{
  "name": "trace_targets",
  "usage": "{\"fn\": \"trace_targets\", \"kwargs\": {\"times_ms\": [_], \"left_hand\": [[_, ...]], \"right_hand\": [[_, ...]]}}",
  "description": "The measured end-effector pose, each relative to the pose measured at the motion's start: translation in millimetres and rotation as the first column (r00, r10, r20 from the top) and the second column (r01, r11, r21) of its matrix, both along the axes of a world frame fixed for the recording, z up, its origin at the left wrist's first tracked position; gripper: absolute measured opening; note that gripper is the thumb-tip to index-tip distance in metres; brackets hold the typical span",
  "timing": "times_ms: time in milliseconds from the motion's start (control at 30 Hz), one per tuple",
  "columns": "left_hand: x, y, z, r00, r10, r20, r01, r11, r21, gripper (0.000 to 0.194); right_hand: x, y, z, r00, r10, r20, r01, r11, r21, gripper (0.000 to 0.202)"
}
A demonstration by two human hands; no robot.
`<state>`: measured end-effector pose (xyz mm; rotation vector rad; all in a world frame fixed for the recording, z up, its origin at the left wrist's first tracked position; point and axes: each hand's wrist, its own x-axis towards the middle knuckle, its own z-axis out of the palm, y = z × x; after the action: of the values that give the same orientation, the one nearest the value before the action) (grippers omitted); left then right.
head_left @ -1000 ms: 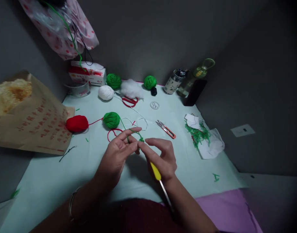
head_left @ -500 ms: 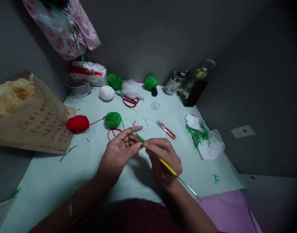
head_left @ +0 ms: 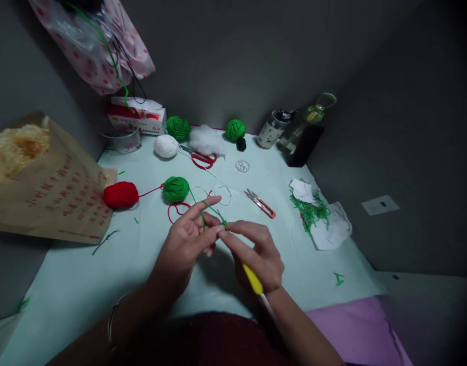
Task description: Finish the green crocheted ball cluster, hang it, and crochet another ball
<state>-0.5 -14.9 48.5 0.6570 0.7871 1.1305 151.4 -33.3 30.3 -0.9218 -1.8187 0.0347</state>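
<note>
My left hand (head_left: pixel 187 239) pinches a small piece of green yarn work (head_left: pixel 223 222) between thumb and finger, its index finger raised with the green strand over it. The strand runs back to a green yarn ball (head_left: pixel 176 189) on the table. My right hand (head_left: pixel 259 251) holds a crochet hook with a yellow grip (head_left: pixel 253 279); its tip is at the green stitches, partly hidden by the fingers. Both hands meet at the yarn work. A red yarn ball (head_left: pixel 121 195) lies to the left, and orange thread snips (head_left: pixel 260 203) lie beyond my right hand.
Red-handled scissors (head_left: pixel 204 160), a white yarn ball (head_left: pixel 166 146) and white stuffing (head_left: pixel 206 140) lie at the back. A paper bag (head_left: pixel 69 193) stands left. Green scraps (head_left: pixel 313 212), a pen cup (head_left: pixel 270 133) and a bottle (head_left: pixel 300 134) are on the right.
The hook's yellow grip has swung left and now points more steeply down toward me. My right fingers have shifted around it, and the view has moved slightly.
</note>
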Motion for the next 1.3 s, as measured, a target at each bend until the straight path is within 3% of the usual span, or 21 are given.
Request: {"fn": "trace_targets", "kwargs": {"times_ms": [100,200,367,567,633,733,933,1000,1067,1133,1200,1300], "left_hand": [[-0.8,1.8,0.4,0.984,-0.109,0.137,0.122,0.988,-0.092,0.053],[-2.0,3.4,-1.0,0.978,-0.125,0.169,0.146,0.983,-0.113,0.052],[-5.0,3.7,-1.3,0.999,-0.044,0.023,0.044,0.999,-0.018,0.049],[-8.9,2.4,-1.6,0.996,-0.066,-0.06,0.069,0.996,0.049,0.037],[-8.0,1.3,-3.4,0.991,-0.112,-0.071,0.116,0.991,0.062,0.037],[-6.0,0.4,-5.8,0.985,-0.156,-0.076,0.162,0.984,0.072,0.037],[-4.6,3.2,-5.9,0.99,-0.128,-0.064,0.13,0.991,0.039,0.037],[-3.3,3.4,-5.4,0.996,-0.074,-0.052,0.076,0.997,0.027,0.04],[-1.6,2.9,-5.2,0.999,-0.029,-0.016,0.029,0.999,0.018,0.044],[-0.8,2.6,-5.1,0.997,-0.053,0.057,0.054,0.998,-0.017,0.044],[-1.2,3.0,-4.9,0.986,-0.095,0.14,0.107,0.991,-0.08,0.04],[-1.5,3.7,-3.7,0.984,-0.053,0.17,0.074,0.99,-0.124,0.034]], "right_hand": [[2.5,2.4,4.8,0.977,0.114,-0.179,-0.143,0.978,-0.154,0.042],[4.4,3.8,11.6,0.937,0.142,-0.32,-0.225,0.944,-0.24,0.036],[6.5,2.4,15.6,0.887,0.098,-0.451,-0.259,0.915,-0.309,0.027],[7.7,5.4,10.8,0.684,0.05,-0.728,-0.46,0.804,-0.377,0.019],[5.4,7.2,8.2,0.659,0.057,-0.75,-0.51,0.767,-0.39,0.017],[0.9,11.0,4.9,0.694,0.085,-0.715,-0.495,0.777,-0.389,0.014],[-0.3,13.6,5.4,0.77,0.11,-0.629,-0.414,0.836,-0.36,0.017],[0.3,9.6,6.1,0.875,0.114,-0.471,-0.293,0.898,-0.327,0.022],[1.1,4.7,6.6,0.974,0.075,-0.213,-0.123,0.967,-0.221,0.029],[2.3,1.8,7.6,0.999,0.028,-0.034,-0.032,0.993,-0.11,0.036],[3.8,2.9,9.9,0.995,0.041,-0.087,-0.051,0.991,-0.12,0.035],[3.6,9.5,13.0,0.907,0.077,-0.413,-0.195,0.947,-0.253,0.026]]}}
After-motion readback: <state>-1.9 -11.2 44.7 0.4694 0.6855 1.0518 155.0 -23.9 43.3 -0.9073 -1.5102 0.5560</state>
